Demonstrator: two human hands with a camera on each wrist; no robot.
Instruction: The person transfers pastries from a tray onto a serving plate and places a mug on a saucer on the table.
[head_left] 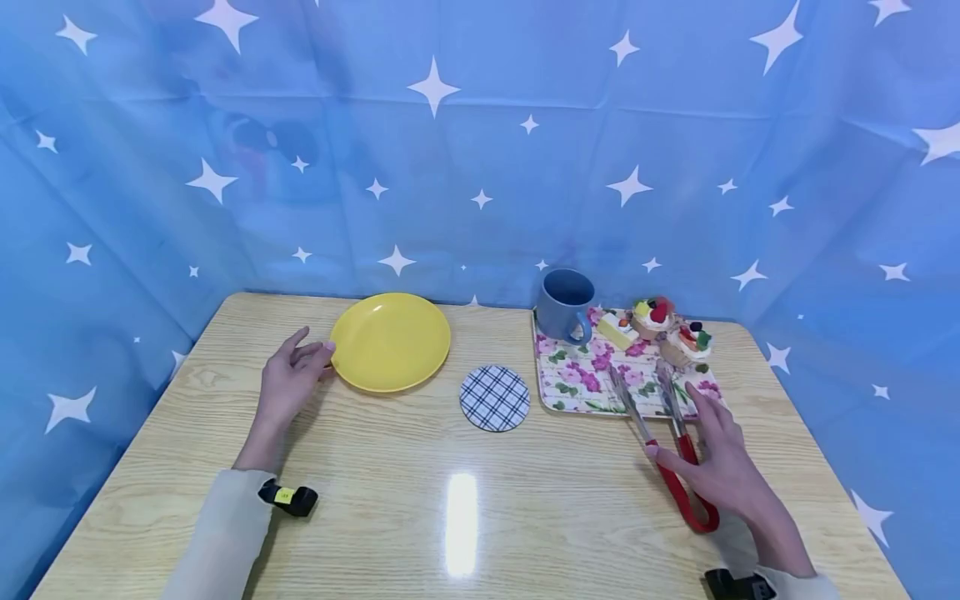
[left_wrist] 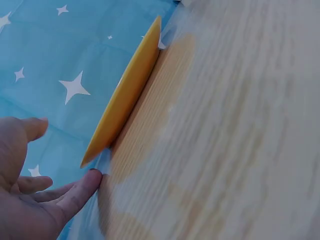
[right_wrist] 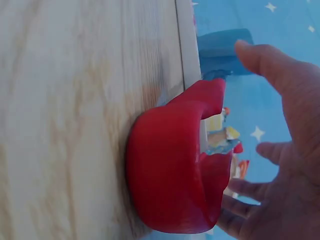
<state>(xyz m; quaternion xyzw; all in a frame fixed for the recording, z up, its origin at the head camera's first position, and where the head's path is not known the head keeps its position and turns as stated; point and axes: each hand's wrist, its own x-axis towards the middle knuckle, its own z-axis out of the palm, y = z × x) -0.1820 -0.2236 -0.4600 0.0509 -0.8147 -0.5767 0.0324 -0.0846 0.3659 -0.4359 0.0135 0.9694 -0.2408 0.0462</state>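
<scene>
At the left, my left hand (head_left: 292, 379) is beside a yellow plate (head_left: 390, 342), its thumb tip right at the rim in the head view. The left wrist view shows that hand's fingers (left_wrist: 75, 197) apart, one fingertip low by the raised edge of the plate (left_wrist: 122, 100). Over on the right, my right hand (head_left: 723, 467) spreads its thumb and fingers around metal tongs with red handles (head_left: 675, 492). Their tips lie on a floral tray (head_left: 577, 392), while the handles reach toward me. From the right wrist, the hand (right_wrist: 305, 145) shows beside the red bend (right_wrist: 165, 165), not closed round it.
On the tray stand a blue mug (head_left: 558, 312) at its back left, a slice of cake (head_left: 618, 331) and two fruit-topped tarts (head_left: 686, 343). A round checked coaster (head_left: 494, 398) lies between plate and tray. A starry blue curtain (head_left: 480, 150) hangs behind the wooden table (head_left: 375, 500).
</scene>
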